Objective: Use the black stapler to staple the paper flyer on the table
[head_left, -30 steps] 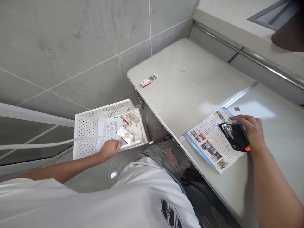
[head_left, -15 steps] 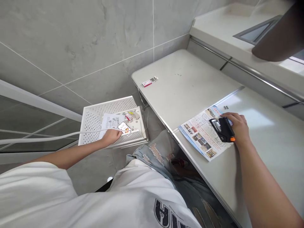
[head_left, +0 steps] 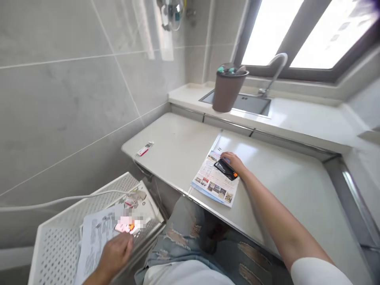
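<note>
Black stapler (head_left: 225, 170) with orange end

To your left you have a wall (head_left: 65, 103) of large grey tiles, split by pale joint lines. The white counter (head_left: 175, 134) before you has one rounded far corner and a metal seam (head_left: 219, 138) across it. Behind it, a higher pale worktop (head_left: 311, 120) carries a metal rail (head_left: 297, 141) below its front edge, with a sink (head_left: 252, 103) and curved tap (head_left: 282, 61) set by your window (head_left: 273, 29). Daylight whitens its panes between dark frames (head_left: 301, 27) and glares on your counter. The wall fixture (head_left: 175, 14) up top is probably plumbing, but too blurred for you to tell.
</note>
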`<state>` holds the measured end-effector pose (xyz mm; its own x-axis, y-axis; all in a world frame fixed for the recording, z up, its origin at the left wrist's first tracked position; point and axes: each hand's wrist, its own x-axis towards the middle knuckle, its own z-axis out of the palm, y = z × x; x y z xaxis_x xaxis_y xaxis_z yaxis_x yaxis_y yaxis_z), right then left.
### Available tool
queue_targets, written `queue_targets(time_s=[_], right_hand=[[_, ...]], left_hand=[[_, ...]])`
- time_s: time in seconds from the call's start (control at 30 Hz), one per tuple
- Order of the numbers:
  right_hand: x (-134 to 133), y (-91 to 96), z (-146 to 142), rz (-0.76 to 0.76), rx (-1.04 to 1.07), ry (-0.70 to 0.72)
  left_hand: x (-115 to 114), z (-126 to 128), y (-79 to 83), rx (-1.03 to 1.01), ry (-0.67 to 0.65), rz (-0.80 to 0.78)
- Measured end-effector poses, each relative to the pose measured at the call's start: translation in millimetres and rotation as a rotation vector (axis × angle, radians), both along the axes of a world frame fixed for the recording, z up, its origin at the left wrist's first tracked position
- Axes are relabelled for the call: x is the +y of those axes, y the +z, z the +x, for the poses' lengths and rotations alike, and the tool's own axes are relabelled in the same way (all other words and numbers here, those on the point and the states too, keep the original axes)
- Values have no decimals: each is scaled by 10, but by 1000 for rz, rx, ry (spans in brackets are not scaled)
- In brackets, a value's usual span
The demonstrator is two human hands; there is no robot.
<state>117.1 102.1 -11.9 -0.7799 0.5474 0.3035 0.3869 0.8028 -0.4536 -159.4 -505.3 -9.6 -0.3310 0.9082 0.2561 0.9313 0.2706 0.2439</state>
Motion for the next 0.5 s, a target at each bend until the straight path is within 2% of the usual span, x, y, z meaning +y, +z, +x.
queue_targets(time_s=[0.03,0.13,0.23,0.33,0.43,0.5], right_hand=[[-9,44,35,-36,4,-23],[-59,177,201,-93,40,-127],[-240,261,376,-64,152,-293],[-618,251,474,-98,356,-505],[-1060,169,482,-202,452,-522],[-1282,108,468,-180,445,-528]], left_hand=[[105,117,-13,-41,-112,52],[546,542,-22,-151,-310,127],[1100,921,39,-227,-447,168],[1735,1112,180,-286,-449,157],[2452,1082,329,-328,-389,153],[2929,974,380,-324,-378,158]])
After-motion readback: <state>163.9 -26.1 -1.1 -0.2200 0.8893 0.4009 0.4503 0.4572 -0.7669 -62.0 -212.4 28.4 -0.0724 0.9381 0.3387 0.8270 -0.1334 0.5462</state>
